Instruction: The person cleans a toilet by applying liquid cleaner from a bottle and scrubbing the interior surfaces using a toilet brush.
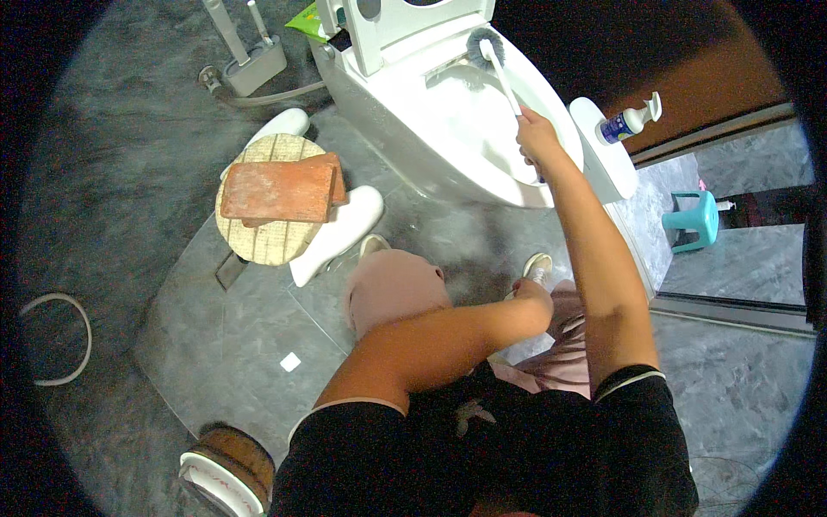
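My right hand [537, 143] grips the white handle of a toilet brush [502, 74]. The brush's round, dark-bristled head lies against the inner rim at the back of a white toilet bowl [381, 123]. The seat [358, 39] is raised. Bent across my lap, my left arm ends with my left hand [535, 298] near my right leg; its fingers are mostly hidden, and I cannot tell whether they hold anything. Beside the toilet, a spray bottle [621, 126] with a white trigger head stands on a narrow white bin [604, 158].
Orange bricks [278, 190] weigh down a round pale lid [274, 249] left of the toilet, with white curved pieces [342, 226] beneath. A grey brush holder [258, 70] is farther back. A turquoise stool [691, 220] stands right, a wooden bucket [239, 452] lower left.
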A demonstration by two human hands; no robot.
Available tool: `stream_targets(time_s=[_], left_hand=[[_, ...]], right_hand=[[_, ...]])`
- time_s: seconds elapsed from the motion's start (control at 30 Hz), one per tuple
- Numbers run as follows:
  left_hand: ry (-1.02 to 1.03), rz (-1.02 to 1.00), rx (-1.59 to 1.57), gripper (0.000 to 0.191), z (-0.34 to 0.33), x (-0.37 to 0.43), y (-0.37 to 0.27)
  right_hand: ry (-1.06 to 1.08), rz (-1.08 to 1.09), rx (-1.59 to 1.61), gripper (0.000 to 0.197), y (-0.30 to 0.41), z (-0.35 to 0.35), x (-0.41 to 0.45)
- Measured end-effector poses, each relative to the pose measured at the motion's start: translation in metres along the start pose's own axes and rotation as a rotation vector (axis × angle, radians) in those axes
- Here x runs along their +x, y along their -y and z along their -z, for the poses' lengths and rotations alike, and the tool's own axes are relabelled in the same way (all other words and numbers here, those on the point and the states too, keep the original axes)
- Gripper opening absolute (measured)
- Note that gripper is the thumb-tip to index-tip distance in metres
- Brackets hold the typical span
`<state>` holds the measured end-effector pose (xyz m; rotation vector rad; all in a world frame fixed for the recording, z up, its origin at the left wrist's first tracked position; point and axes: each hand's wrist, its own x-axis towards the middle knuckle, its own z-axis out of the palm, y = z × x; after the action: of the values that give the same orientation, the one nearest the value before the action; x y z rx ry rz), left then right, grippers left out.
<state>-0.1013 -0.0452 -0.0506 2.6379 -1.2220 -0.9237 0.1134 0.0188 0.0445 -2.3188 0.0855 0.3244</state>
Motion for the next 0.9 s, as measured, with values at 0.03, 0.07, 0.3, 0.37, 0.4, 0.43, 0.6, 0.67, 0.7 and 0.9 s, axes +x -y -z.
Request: stream_targets(time_s=[0.03,0.07,0.3,0.37,0.4,0.43,0.6,0.67,0.7,0.9], left_hand=[[-0.016,-0.015,0.017,0.032,-0.001,0.004,-0.002],[-0.03,-0.028,0.033,0.032,-0.001,0.007,-0.003],[0.066,-0.048,0.009,0.034,0.004,0.026,-0.012],[0.111,0.031,-0.064,0.034,0.001,0.045,-0.017],[0.107,0.027,-0.057,0.034,-0.002,0.05,-0.02],[0.111,0.028,-0.068,0.034,-0.007,0.051,-0.018],[0.081,0.025,-0.077,0.032,-0.003,0.039,-0.013],[0.059,0.004,-0.071,0.032,0.004,0.031,-0.013],[0.046,-0.005,-0.066,0.032,0.007,0.028,-0.014],[-0.028,-0.032,-0.058,0.03,0.01,0.016,-0.012]], right_hand=[[0.008,0.002,0.056,0.039,-0.003,-0.014,0.006],[0.017,0.004,0.112,0.04,-0.008,-0.029,0.011],[0.138,-0.141,0.343,0.041,0.009,-0.033,-0.025],[0.111,-0.18,0.452,0.036,0.01,-0.029,0.0],[0.071,-0.195,0.487,0.031,0.014,-0.032,0.004],[0.143,-0.213,0.548,0.029,0.02,-0.041,-0.005],[0.349,-0.298,0.783,0.021,0.036,-0.051,-0.052],[0.313,-0.456,0.856,0.021,0.04,-0.038,-0.022],[0.256,-0.322,0.826,0.022,0.037,-0.038,-0.007],[0.347,-0.348,0.954,0.017,0.052,-0.072,-0.059]])
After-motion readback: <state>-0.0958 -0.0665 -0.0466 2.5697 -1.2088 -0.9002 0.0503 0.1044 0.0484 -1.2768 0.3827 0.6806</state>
